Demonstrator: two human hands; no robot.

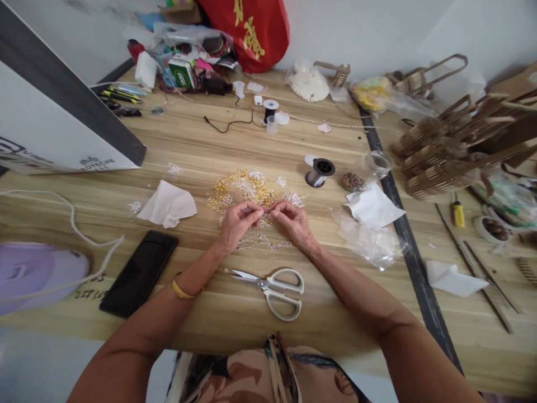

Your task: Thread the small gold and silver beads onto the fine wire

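Note:
My left hand (242,223) and my right hand (292,221) meet over the table, fingertips pinched almost against each other. Whatever lies between them is too small to make out. Just beyond and beneath them spreads a pile of gold and silver jewelry findings (239,183), small rings and pins among them. A thin silver chain (262,242) with small links lies on the wood close below my hands. Nearer to me rest scissors (272,286) with pale handles, their blades pointing left and slightly apart.
A black phone (140,273) and a crumpled white cloth (168,204) lie left. To the right are a wire spool (320,172), a tipped clear jar (373,166) with beads, and plastic bags (369,240). A white box (62,112) stands far left; small woven baskets (440,145) crowd the right.

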